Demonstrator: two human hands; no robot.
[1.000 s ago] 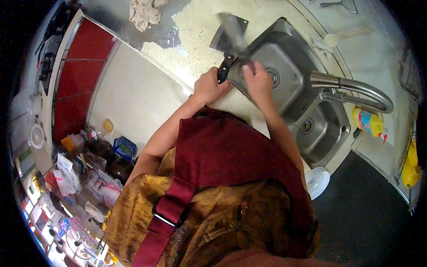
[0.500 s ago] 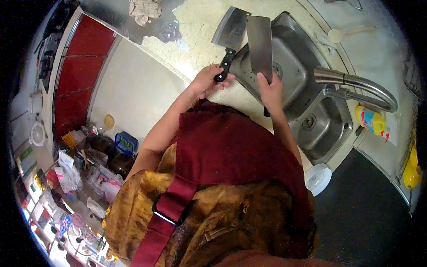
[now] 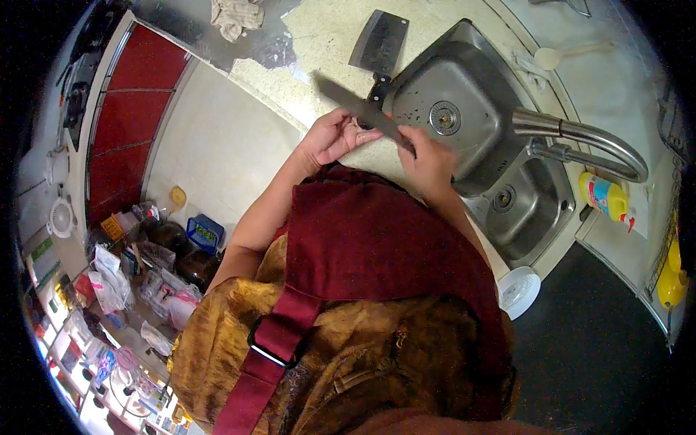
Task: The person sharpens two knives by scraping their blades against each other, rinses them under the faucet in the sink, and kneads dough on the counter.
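My left hand (image 3: 335,139) is turned palm up around the lower end of the black handle of a cleaver (image 3: 378,42). The broad grey blade of that cleaver points away from me over the counter, left of the sink. In my right hand (image 3: 429,161), slightly blurred, is a second knife (image 3: 355,101), a broad-bladed cleaver now turned nearly edge-on. Its blade slants up and left, crossing in front of the first cleaver's handle and close to my left fingers. It hides part of that handle and some fingertips.
A steel double sink (image 3: 471,87) with a drain strainer lies to the right, under a curved faucet (image 3: 580,134). Beyond stand a yellow bottle (image 3: 605,196) and a pale ladle (image 3: 569,54). A white strainer basket (image 3: 519,290) sits near the sink. A cloth (image 3: 235,18) lies at the back.
My right hand has brought its cleaver left from over the sink and turned it from flat to edge-on across the first one's handle. The first cleaver has shifted slightly.
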